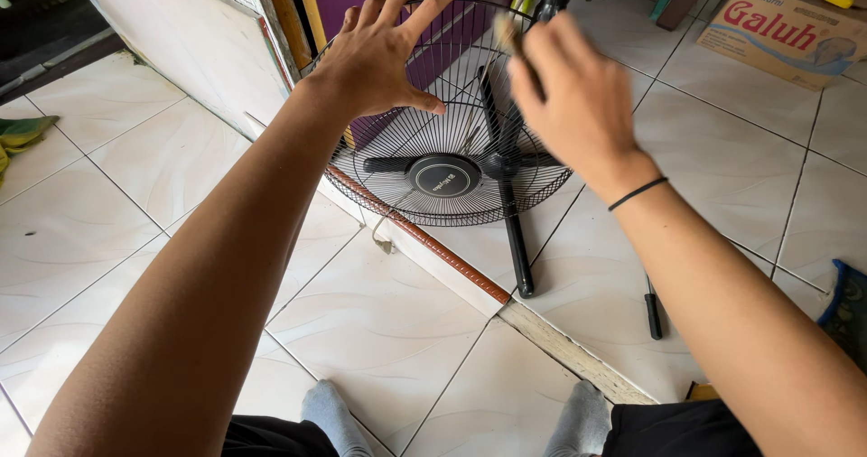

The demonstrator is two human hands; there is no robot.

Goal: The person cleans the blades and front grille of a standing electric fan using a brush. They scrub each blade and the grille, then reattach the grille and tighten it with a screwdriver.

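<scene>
From the head camera, looking down past two outstretched forearms, a black wire fan guard (452, 141) stands tilted on the tiled floor (379, 331), its bottom rim resting near a raised door threshold (433, 249) and its upper rim leaning away toward a purple wall. The left hand (379, 55) is at the guard's upper left rim, with the fingers (424, 10) spread wide and hooked over the top wire, thumb pointing right across the spokes; it steadies the guard rather than closing round it. The right hand (578, 96) hovers in front of the guard's upper right part, blurred, its fingers curled narrowly around a small pale object (508, 32) that pokes up above the knuckles; what this object is cannot be told. The guard lies directly beyond both hands, its round face turned toward the person, so the left hand is already touching it while the right seems just in front of the wires. A dark fan stand (510, 204) runs upright-to-slanted behind the guard's middle, down to the floor. A black wristband (637, 193) circles the right wrist. A dark-handled screwdriver (652, 308) lies on the floor to the right, well apart from both hands, and a cardboard box (786, 32) sits farther off at upper right.
</scene>
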